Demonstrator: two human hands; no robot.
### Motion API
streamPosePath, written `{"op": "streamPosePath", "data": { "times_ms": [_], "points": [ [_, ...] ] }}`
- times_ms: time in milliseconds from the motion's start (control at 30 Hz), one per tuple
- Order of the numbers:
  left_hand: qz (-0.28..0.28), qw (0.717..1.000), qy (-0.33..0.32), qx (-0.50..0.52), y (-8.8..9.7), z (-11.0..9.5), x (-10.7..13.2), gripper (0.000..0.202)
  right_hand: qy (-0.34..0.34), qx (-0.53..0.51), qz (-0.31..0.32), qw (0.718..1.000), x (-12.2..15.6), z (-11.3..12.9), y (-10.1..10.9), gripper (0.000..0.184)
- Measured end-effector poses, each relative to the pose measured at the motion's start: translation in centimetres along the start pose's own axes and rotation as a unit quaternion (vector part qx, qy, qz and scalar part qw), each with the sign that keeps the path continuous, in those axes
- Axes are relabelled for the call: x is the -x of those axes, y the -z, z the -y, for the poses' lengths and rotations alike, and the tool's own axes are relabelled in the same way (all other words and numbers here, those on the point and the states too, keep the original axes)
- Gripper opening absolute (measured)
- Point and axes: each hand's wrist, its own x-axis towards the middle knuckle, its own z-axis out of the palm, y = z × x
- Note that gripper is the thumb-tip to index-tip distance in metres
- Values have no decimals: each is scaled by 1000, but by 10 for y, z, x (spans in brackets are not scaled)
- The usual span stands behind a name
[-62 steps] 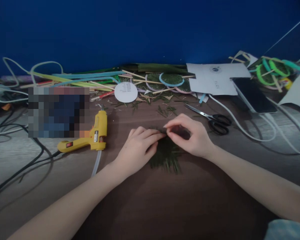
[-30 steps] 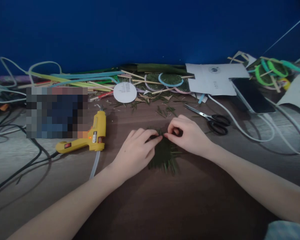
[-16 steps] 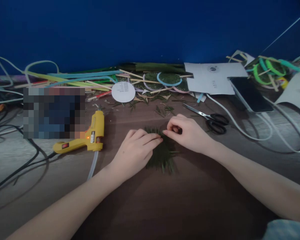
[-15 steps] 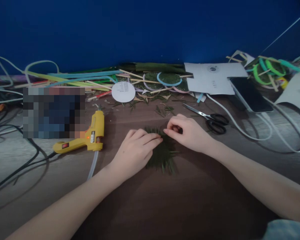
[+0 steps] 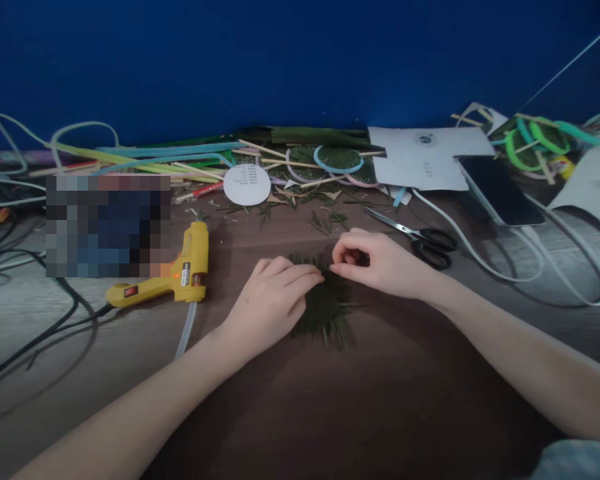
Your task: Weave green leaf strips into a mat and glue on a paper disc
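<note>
A flat bunch of thin dark green leaf strips (image 5: 325,313) lies on the brown table in the middle of the view. My left hand (image 5: 273,303) rests on its left part with fingers stretched flat, pressing it down. My right hand (image 5: 377,263) is curled at the bunch's upper right edge, thumb and forefinger pinched together at the tips of the strips; what the pinch holds is too small to make out.
A yellow glue gun (image 5: 173,273) with a lit red light lies left of my hands, its cable running left. Black scissors (image 5: 420,237) lie to the right. A phone (image 5: 500,190), white paper, green rings, coloured straws and a white disc (image 5: 247,185) line the back by the blue wall.
My right hand's fingers have curled from a looser pinch into a tighter one at the bunch's edge. The left hand stays pressed on the strips. The view shifted slightly.
</note>
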Motion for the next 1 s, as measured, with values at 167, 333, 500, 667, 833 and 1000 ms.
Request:
{"op": "streamPosePath", "data": {
  "times_ms": [167, 333, 500, 667, 833, 1000],
  "points": [
    [18, 998, 42, 46, 2, 1, -3, 27, 1, -52, -25, 998, 1, 8, -9, 11],
    [36, 994, 61, 82, 4, 3, -5, 17, 14, -72, -41, 996, 1, 10, -17, 11],
    [33, 992, 65, 103, 4, 3, -7, 15, 57, -68, -37, 995, 2, 10, -19, 12],
    [24, 990, 75, 117, 3, 3, -8, 15, 107, -37, -31, 993, 2, 9, -20, 12],
    [18, 990, 76, 116, 4, 4, -8, 17, 109, -32, -32, 993, 2, 9, -21, 11],
    [15, 989, 81, 123, 5, 4, -8, 18, 57, -75, -45, 995, 2, 6, -21, 6]
  ]
}}
